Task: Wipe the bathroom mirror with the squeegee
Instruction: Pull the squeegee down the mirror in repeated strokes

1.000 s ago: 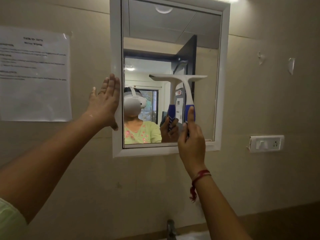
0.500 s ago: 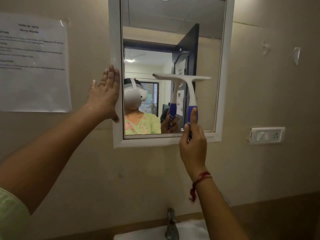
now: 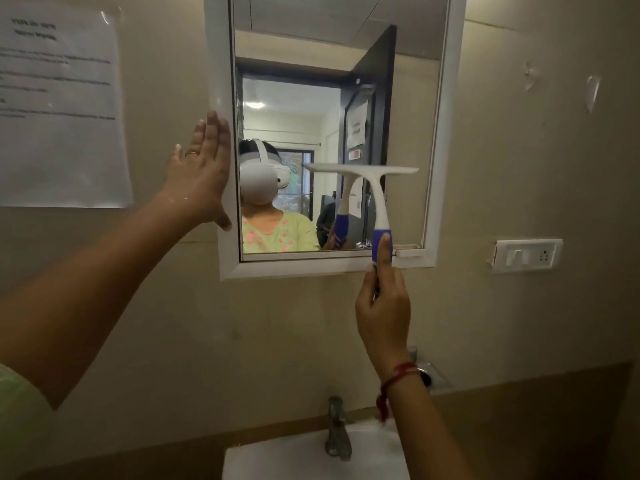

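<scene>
Fingers of the right hand (image 3: 382,306) curl round the squeegee (image 3: 375,192) grip, its handle rising straight above that hand and its blade lying level across the lower mirror (image 3: 408,209). Farther off, the left hand (image 3: 202,178), fingers straight, presses flat on the frame (image 3: 218,81) well to the side.

Upper centre of frame: mirror (image 3: 412,109) on wall. Upper left, left of mirror: paper sheet (image 3: 59,109). On mirror's left frame edge: left hand (image 3: 201,178), flat. Against lower right of glass: squeegee (image 3: 377,195), blade on top, handle down across bottom frame. Below mirror, on handle: right hand (image 3: 382,306). Right of mirror, level with its bottom edge: switch plate (image 3: 526,254). Bottom centre: tap (image 3: 337,431) over sink (image 3: 294,455).
</scene>
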The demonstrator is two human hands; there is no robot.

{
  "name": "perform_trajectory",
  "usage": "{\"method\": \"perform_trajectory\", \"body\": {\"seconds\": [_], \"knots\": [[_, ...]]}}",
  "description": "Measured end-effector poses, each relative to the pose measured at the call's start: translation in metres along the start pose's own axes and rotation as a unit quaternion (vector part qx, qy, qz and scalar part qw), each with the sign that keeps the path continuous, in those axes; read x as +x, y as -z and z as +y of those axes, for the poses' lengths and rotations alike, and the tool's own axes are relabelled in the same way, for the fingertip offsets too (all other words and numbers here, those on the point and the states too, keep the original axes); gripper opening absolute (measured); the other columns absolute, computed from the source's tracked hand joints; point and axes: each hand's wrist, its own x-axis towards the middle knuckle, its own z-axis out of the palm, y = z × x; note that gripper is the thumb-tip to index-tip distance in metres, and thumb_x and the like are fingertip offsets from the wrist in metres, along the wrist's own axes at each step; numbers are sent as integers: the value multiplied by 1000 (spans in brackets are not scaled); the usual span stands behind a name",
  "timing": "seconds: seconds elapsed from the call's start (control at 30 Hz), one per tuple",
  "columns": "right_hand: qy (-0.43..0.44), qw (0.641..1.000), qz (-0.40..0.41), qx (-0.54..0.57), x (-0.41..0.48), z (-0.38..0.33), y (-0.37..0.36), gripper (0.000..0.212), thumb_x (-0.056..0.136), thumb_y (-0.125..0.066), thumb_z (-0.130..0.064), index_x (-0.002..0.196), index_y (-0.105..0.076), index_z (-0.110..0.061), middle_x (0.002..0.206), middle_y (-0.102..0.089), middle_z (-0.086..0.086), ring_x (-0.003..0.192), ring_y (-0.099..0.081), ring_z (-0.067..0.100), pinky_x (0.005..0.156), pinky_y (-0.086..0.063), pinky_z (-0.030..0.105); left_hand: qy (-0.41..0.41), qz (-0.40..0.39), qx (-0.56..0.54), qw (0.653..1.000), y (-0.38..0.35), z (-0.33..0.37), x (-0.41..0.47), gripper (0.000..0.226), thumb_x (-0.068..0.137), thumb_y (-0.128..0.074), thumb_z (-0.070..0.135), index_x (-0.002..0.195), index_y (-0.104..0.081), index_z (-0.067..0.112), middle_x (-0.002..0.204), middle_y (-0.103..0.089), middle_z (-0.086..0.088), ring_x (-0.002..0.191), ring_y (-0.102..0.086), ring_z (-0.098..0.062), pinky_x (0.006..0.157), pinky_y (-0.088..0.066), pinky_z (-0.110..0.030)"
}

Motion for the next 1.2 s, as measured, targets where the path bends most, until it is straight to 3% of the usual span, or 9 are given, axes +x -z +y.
{"method": "perform_trajectory", "body": {"seconds": [0.13,0.33,0.57,0.73,0.87,1.1,1.2], "knots": [[-5,1000,-5,14,1,0,0,64,95,-44,-17,143,-7,-37,85,-52,2,61,-48,8,56,-46,17,-4,0,0,1000,-1,0,-3,155,46,-89,39,141,30,10,151,32,-9,142,19,-27,115,-7,-52],[-40,997,-58,13,-77,12,10,69,87,-54,1,142,-18,-18,74,-48,2,51,-39,2,49,-37,10,-2,-5,1,1000,2,2,-2,155,46,-90,38,142,28,9,151,32,-9,143,18,-27,116,-7,-52],[-40,999,-28,12,-25,-4,14,59,94,-45,-13,143,-15,-27,76,-50,2,55,-42,6,51,-38,12,3,-4,13,1000,4,6,-5,154,46,-89,38,142,28,8,152,30,-11,143,18,-28,116,-7,-51],[-56,997,-52,25,-60,1,15,63,92,-49,-6,143,-16,-21,76,-49,3,55,-42,5,52,-41,15,10,-10,15,1000,4,6,-4,153,47,-90,37,142,27,8,152,30,-11,143,18,-28,116,-7,-51],[-66,994,-83,19,-101,2,22,61,89,-52,-5,142,-22,-13,73,-45,-3,52,-35,-3,55,-34,0,11,-9,11,1000,3,6,-3,154,46,-90,37,142,27,8,152,30,-10,143,18,-27,116,-8,-51],[-75,995,-54,22,-60,-8,23,59,93,-48,-11,143,-20,-23,75,-48,0,52,-42,7,48,-40,14,9,0,14,1000,1,5,-1,155,44,-90,38,142,27,9,152,29,-11,143,18,-28,115,-7,-51],[-76,995,-60,25,-66,-7,23,60,93,-47,-12,143,-18,-24,74,-47,-3,52,-42,8,48,-40,13,10,-4,12,1000,0,5,-2,155,44,-90,38,142,27,9,152,30,-10,143,18,-28,115,-7,-51]]}}
